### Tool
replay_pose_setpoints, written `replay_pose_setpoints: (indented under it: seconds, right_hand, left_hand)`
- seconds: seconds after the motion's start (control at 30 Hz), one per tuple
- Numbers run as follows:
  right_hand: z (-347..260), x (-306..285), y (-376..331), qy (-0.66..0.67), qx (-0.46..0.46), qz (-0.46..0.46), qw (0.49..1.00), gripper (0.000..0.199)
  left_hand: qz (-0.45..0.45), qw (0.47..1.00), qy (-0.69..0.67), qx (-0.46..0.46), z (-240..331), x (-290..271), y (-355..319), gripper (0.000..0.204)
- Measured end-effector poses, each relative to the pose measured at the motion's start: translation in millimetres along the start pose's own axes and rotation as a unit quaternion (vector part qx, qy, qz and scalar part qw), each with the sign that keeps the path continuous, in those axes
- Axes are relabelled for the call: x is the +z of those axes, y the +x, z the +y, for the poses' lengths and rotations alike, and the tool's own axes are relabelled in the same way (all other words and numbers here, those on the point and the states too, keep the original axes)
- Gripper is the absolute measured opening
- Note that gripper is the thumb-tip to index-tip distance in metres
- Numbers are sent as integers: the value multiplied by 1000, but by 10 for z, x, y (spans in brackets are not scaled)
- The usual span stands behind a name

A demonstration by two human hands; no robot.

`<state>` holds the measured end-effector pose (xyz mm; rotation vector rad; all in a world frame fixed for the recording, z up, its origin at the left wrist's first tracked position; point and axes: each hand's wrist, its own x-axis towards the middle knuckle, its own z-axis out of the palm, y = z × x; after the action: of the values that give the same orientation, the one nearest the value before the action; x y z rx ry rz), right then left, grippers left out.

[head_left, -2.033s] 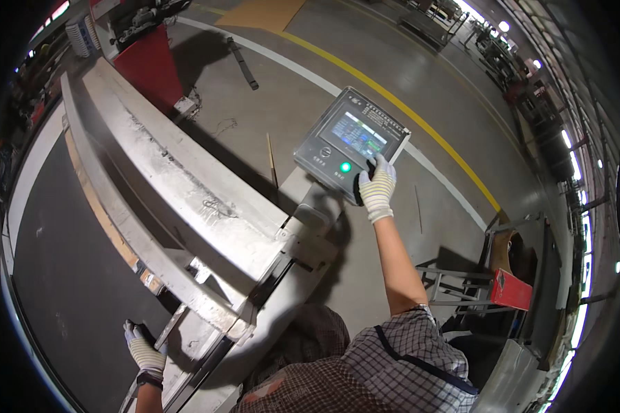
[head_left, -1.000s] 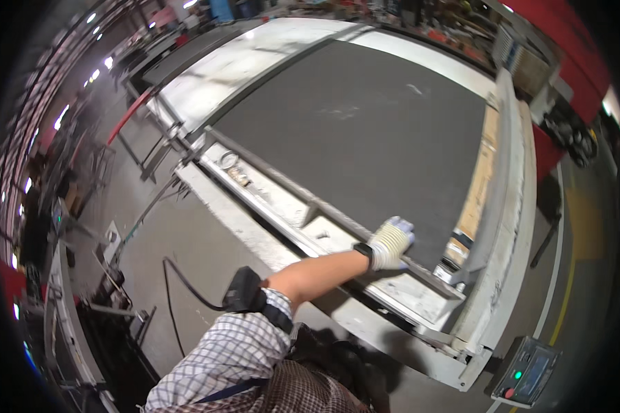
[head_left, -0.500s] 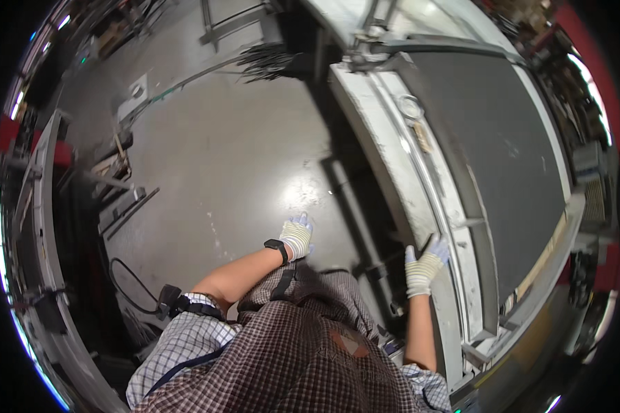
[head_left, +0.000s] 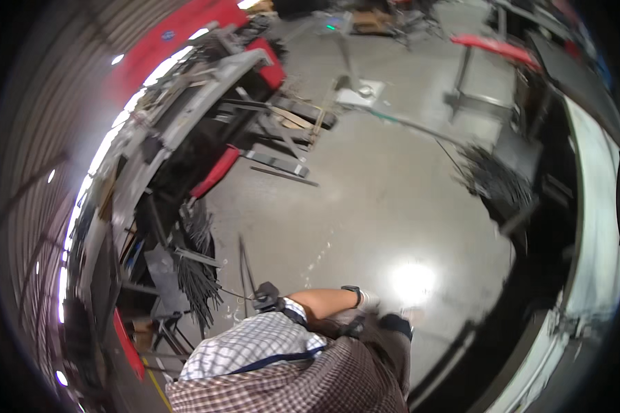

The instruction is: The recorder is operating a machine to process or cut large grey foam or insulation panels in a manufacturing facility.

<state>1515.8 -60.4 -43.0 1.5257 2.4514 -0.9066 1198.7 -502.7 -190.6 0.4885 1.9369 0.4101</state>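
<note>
**Workshop floor, gloved hand near your knee**

Your left hand [head_left: 369,299]: white knit glove, black wristband, bare forearm below a rolled checked sleeve. It sits blurred just above your dark trouser knee [head_left: 393,327]; you cannot tell its grip or whether it holds anything. Your right hand: out of view. Concrete floor [head_left: 379,199]: grey, polished, bright lamp glare just right of the glove. Black rod bundle [head_left: 198,275]: leaning in a rack to your left. Red bar [head_left: 215,172]: beyond it, slanted.

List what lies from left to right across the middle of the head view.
Cluttered metal rack → red bar → bare grey floor → bundle of dark rods → long pale metal frame. Lower down, the gloved left hand sits mid-picture.
</note>
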Motion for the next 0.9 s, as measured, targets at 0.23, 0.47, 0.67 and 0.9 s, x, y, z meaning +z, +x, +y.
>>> replay_pose_setpoints:
  seconds: [0.23, 0.47, 0.67, 0.9]
  right_hand:
    - [-632, 104, 1844, -42, -20, -192, 980, 48]
    - [-1442, 127, 3452, 173, -58, -231, 956, 49]
    - [-2379, 128, 4599, 101, -130, -217, 962, 48]
    - [-644, -127, 4701, 76, 81, 10, 994, 47]
  left_hand:
    - [207, 960, -160, -101, 66, -1179, 888, 50]
    - [50, 990, -27, -132, 73, -1802, 2020, 51]
    - [117, 973, -102, -169, 341, -3211, 3863, 43]
    - [121, 988, 78, 47, 2403, -3802, 5820, 42]
